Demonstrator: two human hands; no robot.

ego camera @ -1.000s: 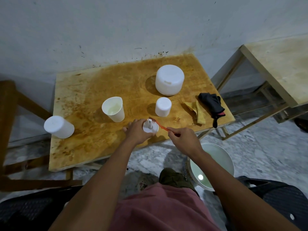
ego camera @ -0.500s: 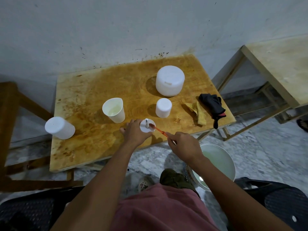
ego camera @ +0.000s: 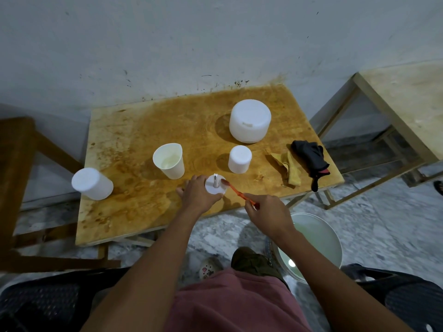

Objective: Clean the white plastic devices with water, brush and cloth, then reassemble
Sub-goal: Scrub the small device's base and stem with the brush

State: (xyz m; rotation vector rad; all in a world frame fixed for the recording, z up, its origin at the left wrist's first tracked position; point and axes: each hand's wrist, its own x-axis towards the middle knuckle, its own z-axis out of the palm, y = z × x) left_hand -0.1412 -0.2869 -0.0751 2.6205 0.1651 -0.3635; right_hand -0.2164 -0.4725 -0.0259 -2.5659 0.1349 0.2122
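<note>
The fingers of your right hand (ego camera: 266,213) pinch the orange brush (ego camera: 236,190), and its bristles touch the small white disc with a spindle (ego camera: 215,186). Your left hand (ego camera: 199,196) grips this disc from its left side, near the front edge of the table (ego camera: 143,130). Just behind it stand a white cup (ego camera: 169,161) and a small white cylinder (ego camera: 239,159). The yellow cloth (ego camera: 288,171) lies near the right edge.

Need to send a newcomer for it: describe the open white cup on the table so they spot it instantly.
Start at the stained wooden table against the wall. Just beyond the left hand stands the open white cup. Unlike the closed white cylinder to its left and the smaller one to its right, its top is open, with a pouring lip.
</note>
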